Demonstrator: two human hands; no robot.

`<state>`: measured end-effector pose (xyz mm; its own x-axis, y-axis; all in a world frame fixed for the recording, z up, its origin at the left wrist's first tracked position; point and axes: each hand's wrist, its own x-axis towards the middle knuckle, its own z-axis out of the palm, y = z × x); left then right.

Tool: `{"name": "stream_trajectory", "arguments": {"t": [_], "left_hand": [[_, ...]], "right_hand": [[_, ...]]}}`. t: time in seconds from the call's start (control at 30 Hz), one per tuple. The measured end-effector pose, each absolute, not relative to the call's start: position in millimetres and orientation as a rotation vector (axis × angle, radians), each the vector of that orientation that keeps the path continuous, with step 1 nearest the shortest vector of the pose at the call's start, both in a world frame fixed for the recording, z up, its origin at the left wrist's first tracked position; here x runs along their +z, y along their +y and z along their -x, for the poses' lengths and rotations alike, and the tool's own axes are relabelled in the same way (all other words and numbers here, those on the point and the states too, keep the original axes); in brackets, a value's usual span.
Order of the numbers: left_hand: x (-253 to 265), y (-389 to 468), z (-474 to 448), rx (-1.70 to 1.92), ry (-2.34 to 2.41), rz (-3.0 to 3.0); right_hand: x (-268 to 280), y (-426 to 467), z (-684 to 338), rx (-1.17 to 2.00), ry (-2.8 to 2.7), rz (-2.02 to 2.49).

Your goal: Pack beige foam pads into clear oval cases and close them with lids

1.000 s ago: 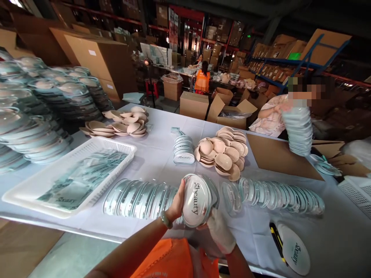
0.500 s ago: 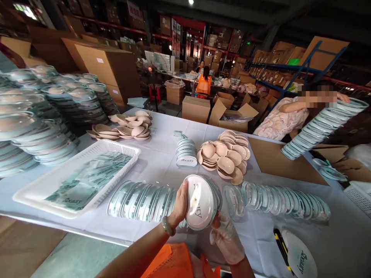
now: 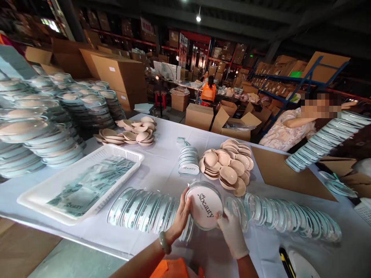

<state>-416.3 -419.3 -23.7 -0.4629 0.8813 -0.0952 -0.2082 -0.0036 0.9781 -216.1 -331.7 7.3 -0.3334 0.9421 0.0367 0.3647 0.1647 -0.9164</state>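
A round clear plastic package (image 3: 205,204) with a white card printed "beauty" is held up over the table, its face tilted toward me. My left hand (image 3: 182,214), a bracelet at its wrist, grips the left edge of the package. My right hand (image 3: 234,233), in a white glove, pinches the lower right edge. On the left stands a row of similar packages (image 3: 142,210) on edge, partly behind my left hand. Another row of packages (image 3: 292,214) stretches off to the right. Beyond the held package lies a pile of beige moulded cups (image 3: 227,164).
A white basket (image 3: 31,200) of printed cards is at left. Stacked packages (image 3: 55,143) crowd the far left. A yellow-black cutter (image 3: 286,262) lies near right beside a white card. Across the table, a person (image 3: 290,127) handles a tall leaning stack (image 3: 327,143) above cardboard (image 3: 290,172).
The package has turned so its printed card is clear of glare and readable. My right hand has shifted up to its lower right edge. The view has tilted slightly upward.
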Motion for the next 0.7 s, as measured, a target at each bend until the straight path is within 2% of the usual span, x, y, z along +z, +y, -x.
{"name": "stream_trajectory", "arguments": {"t": [0.1,0.17,0.27,0.37,0.43,0.6,0.7], "left_hand": [[-39.8,-414.8,445.4,1.523,1.555,-0.938],[-55.6,-419.0,470.9,1.439,1.792,-1.120],[-78.4,-437.1,499.9,1.091,2.063,-1.294],[-90.2,-459.8,511.3,0.701,2.196,-1.330],[-91.9,-471.0,513.4,0.567,2.249,-1.330],[-88.2,-469.4,511.0,0.441,2.178,-1.567],[-84.8,-455.6,504.0,0.233,2.061,-1.659]], "right_hand": [[11.5,-281.2,238.6,0.734,-2.042,1.194],[5.9,-245.5,273.4,0.618,-2.219,1.116],[-18.2,-202.3,341.0,0.662,-2.467,1.138],[-48.8,-177.5,395.4,0.734,-2.484,1.209],[-64.3,-173.4,409.9,0.749,-2.429,1.262],[-91.6,-229.2,361.3,0.809,-2.169,1.327],[-110.8,-298.0,312.8,1.222,-2.144,1.376]]}}
